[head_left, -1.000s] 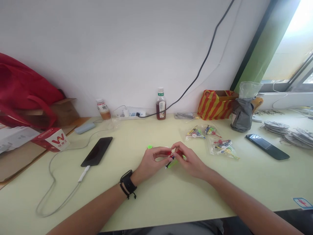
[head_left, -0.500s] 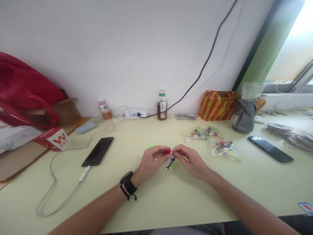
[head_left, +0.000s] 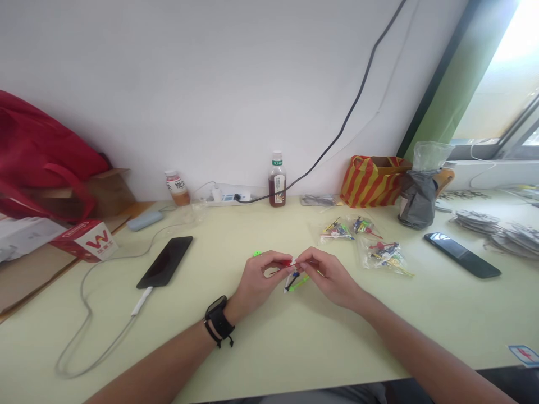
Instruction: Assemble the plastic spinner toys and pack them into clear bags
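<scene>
Between the fingertips of both hands is a small red plastic piece (head_left: 287, 262) with a thin stem. My left hand (head_left: 261, 279) pinches it from the left, closed on its wider part. My right hand (head_left: 325, 275) is closed at the stem end, its fingertips almost meeting the left ones. Just below the fingers, several thin plastic parts lie on the table, among them a black-and-blue stick (head_left: 291, 281) and a yellow-green stick (head_left: 300, 283). A bright green piece (head_left: 256, 253) shows behind my left hand, mostly covered.
Clear bags of coloured plastic parts (head_left: 386, 257) lie right of my hands. A phone (head_left: 165, 262) on a cable is at left, another dark device (head_left: 462, 255) at right. A drink bottle (head_left: 277, 182) and a power strip (head_left: 229, 194) stand along the wall.
The whole view has shifted slightly. Both hands keep their pinch on the red piece, with only a tiny movement of the fingers.
</scene>
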The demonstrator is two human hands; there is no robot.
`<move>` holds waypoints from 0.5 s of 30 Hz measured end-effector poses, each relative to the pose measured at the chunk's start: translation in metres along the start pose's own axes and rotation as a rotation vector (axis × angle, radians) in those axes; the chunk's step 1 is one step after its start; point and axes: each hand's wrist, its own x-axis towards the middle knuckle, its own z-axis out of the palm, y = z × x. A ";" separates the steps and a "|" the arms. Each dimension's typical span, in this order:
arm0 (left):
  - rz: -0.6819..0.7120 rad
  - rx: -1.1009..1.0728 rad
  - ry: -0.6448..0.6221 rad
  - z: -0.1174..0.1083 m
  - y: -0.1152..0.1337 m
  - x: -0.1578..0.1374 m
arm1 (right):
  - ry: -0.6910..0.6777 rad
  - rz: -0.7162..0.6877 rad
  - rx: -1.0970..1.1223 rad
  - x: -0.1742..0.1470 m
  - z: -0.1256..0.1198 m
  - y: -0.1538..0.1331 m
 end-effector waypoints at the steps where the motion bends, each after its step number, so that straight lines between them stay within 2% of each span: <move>1: -0.005 0.008 0.000 0.000 0.001 0.000 | -0.005 -0.006 -0.002 0.000 0.000 0.000; 4: -0.027 0.024 0.000 -0.001 0.002 0.001 | 0.060 -0.049 -0.057 0.001 -0.002 0.000; 7: -0.043 0.034 0.017 -0.002 0.001 0.002 | 0.261 -0.086 -0.102 0.002 -0.007 0.004; 10: -0.040 0.054 0.075 -0.003 -0.002 0.003 | 0.414 -0.066 -0.022 0.002 -0.011 0.007; 15: -0.011 0.086 0.086 -0.001 -0.003 0.001 | 0.467 -0.023 0.122 0.000 -0.015 0.008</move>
